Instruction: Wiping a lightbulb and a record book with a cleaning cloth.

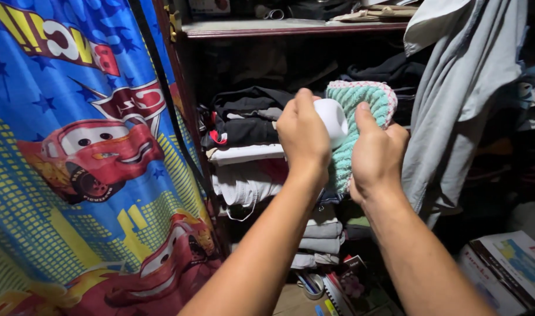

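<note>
Two hands meet in the head view, raised before a wardrobe shelf (291,27) above a stack of folded clothes (247,155). The left hand (303,136) curls its fingers shut around a small white cup (332,120), which looks light, rigid and smooth, likely slippery, best gripped round its body. The right hand (376,155) pinches a teal knitted cloth (364,108), thumb in front, fingers hidden behind; it seems soft, limp and easy to bunch. Cup and cloth touch between the hands. A cartoon-car curtain (80,164) hangs at left, a grey shirt (460,99) at right
</note>
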